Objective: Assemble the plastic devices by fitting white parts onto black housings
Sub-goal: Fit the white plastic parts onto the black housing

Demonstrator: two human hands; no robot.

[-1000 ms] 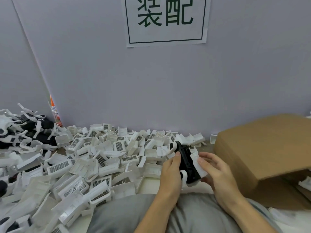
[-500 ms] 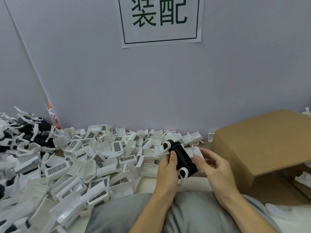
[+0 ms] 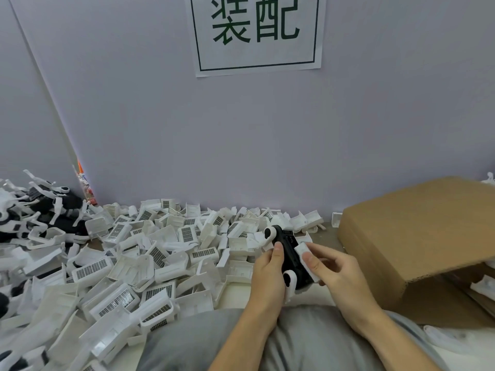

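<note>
A black housing (image 3: 290, 259) with white round ends is held tilted just above the table's near edge. My left hand (image 3: 269, 274) grips its left side, thumb lying along it. My right hand (image 3: 337, 274) pinches a white flat part (image 3: 305, 259) with thumb and fingers and holds it against the housing's right side. A big heap of loose white parts (image 3: 134, 263) with grilles covers the table to the left.
An open cardboard box (image 3: 417, 236) stands at the right, with white pieces under its flap. A pile of black-and-white assembled devices (image 3: 34, 212) lies at the far left. A grey wall with a paper sign (image 3: 255, 33) rises behind. My grey-clad lap (image 3: 214, 341) fills the foreground.
The housing has turned a little in my left hand. My right hand has brought the white part back against the housing's right side, after holding it slightly off half a second ago.
</note>
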